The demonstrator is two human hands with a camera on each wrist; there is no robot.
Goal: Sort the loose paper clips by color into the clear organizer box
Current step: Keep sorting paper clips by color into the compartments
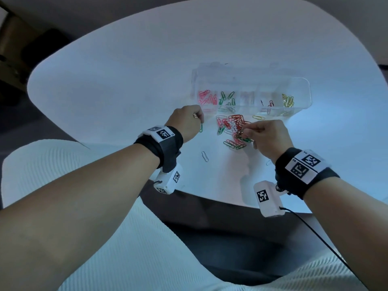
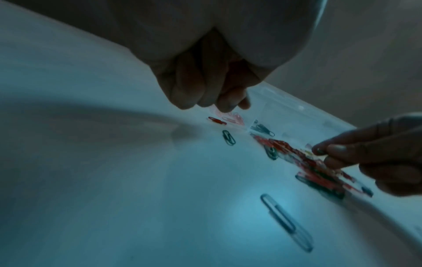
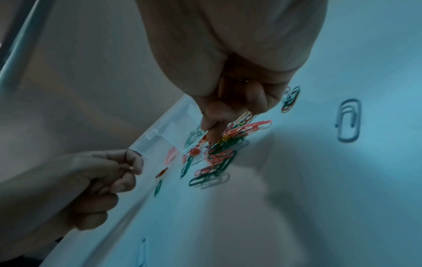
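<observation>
- We have the sort well started: in the clear organizer box (image 1: 298,85), at the far side of the white table (image 1: 105,85), pink clips (image 1: 206,97) fill the leftmost compartment, green ones (image 1: 226,98) the next, and yellow ones (image 1: 288,100) the rightmost.
- Between those, a compartment holds only a red clip or two; the paler ones are too washed out to read.
- Plenty is left — the mixed pile (image 1: 233,129) of red, green and white clips lies just in front of the box.
- Strays remain: a white clip (image 1: 205,156) near us, a yellow one (image 1: 258,117) beside the box.
- Our right hand (image 1: 265,136) reaches into the pile, fingertips pinched narrow; which clip they hold we cannot tell.
- Our left hand (image 1: 188,121) is curled above a lone green clip (image 1: 201,127); whether it grips anything is unclear.
</observation>
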